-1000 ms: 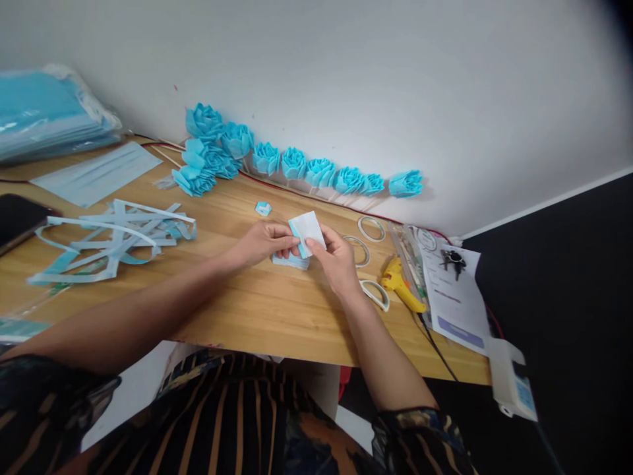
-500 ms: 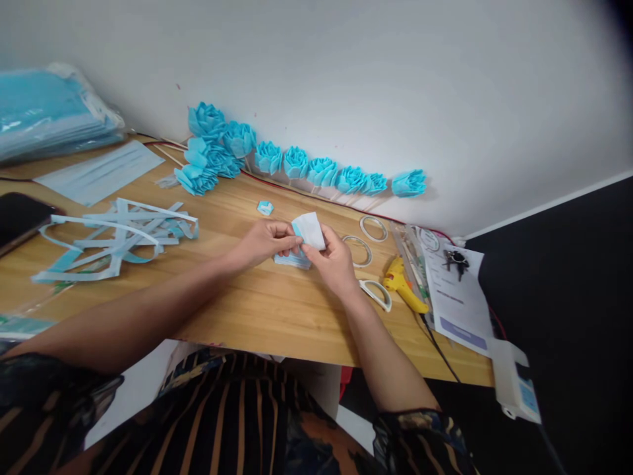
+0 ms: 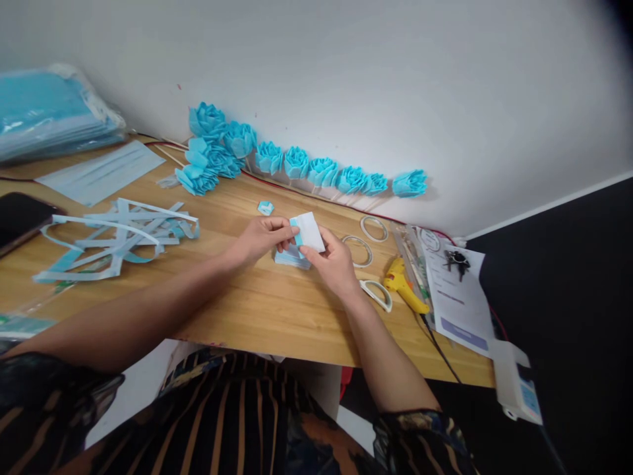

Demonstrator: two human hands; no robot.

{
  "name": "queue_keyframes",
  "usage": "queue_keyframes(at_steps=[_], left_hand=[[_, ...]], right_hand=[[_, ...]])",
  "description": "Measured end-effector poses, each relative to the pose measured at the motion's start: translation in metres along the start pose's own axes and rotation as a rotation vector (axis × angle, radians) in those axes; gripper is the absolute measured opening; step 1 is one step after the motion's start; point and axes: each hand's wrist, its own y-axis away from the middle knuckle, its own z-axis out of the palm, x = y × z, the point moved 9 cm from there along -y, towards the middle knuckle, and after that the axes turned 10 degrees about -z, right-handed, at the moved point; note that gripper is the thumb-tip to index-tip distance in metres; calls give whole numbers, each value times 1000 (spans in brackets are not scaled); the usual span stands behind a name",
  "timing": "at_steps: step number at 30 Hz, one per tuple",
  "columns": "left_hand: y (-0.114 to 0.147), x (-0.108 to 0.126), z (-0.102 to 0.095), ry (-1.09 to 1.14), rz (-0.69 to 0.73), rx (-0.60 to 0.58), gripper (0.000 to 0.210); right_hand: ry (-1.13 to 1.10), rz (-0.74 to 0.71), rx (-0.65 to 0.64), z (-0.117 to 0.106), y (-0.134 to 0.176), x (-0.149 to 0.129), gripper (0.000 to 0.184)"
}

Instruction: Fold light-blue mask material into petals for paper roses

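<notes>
At the far left, a bulging clear plastic bag (image 3: 49, 115) holds a thick pile of pale-blue pleated sheets. A flat clear packet with green print (image 3: 24, 324) lies at the near left; I cannot tell its contents. On the right, a long clear plastic sleeve (image 3: 410, 254) seems to hold thin pieces I cannot make out.

My left hand (image 3: 262, 239) pinches the blue-banded left edge of a small white square of soft sheet (image 3: 310, 231) between thumb and fingers; my right hand (image 3: 336, 264) grips its lower right side, thumb on top. Half a second ago the square was curled; now it is flatter, with more of the blue band showing.

Around me, from the left: a dark phone (image 3: 22, 221), a loose pale-blue pleated sheet (image 3: 101, 173), a tangle of cut white-and-blue strips (image 3: 121, 218), turquoise layered flowers on sticks (image 3: 297, 162) along the grey wall, and a small blue-and-white folded hexagon (image 3: 266, 208). The square and my fingers partly cover a neat stack of pale-blue pieces (image 3: 291, 258). My right hand overlaps one of two thin, pale rings (image 3: 370, 254). Beyond lie a yellow glue gun (image 3: 403, 284) and a printed white paper (image 3: 459, 307) with dark keys (image 3: 458, 260) on it.
</notes>
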Motion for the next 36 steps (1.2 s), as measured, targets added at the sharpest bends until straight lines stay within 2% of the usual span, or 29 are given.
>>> queue_keyframes(at_steps=[6, 11, 16, 18, 20, 24, 26, 30, 36], left_hand=[[-2, -3, 2, 113, -27, -36, 36], [-2, -2, 7, -21, -5, -87, 34], [-2, -3, 1, -70, -20, -14, 31], [-3, -3, -4, -17, -29, 26, 29], [-4, -4, -6, 54, -53, 37, 28], [-4, -5, -6, 182, -85, 9, 25], [-4, -4, -4, 210, -82, -17, 25], [-4, -6, 2, 226, -82, -74, 24], [-5, -10, 5, 189, -86, -92, 24]], right_hand=[[-24, 1, 15, -1, 0, -2, 39], [6, -7, 21, -2, 0, 2, 43], [-18, -40, 19, -2, 0, -1, 48], [18, -107, 56, -10, 0, -9, 49], [134, -250, 70, -17, 1, -27, 51], [503, -606, -60, -5, 7, -62, 64], [639, -708, -115, 4, 10, -68, 64], [776, -742, -156, 12, 10, -62, 56], [702, -701, -71, 4, 7, -56, 54]])
